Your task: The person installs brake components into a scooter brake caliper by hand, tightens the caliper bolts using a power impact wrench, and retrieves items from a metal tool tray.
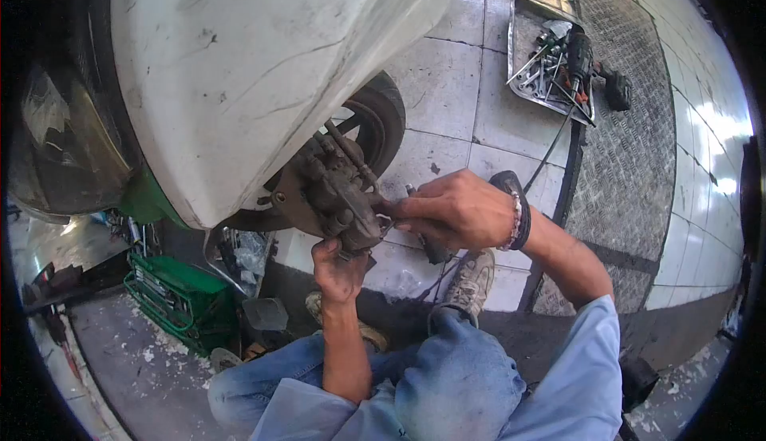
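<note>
The brown-grey caliper (pixel 351 205) looks grimy; the left hand (pixel 338 272) clasps its lower end, the right hand (pixel 451 211) half-curls alongside (its hold I cannot tell).

1 caliper (pixel 352 208), 1 tray (pixel 522 32) and 2 shoes (pixel 471 283) show.

A green box (pixel 195 293) sits on the floor (pixel 136 377).
</note>
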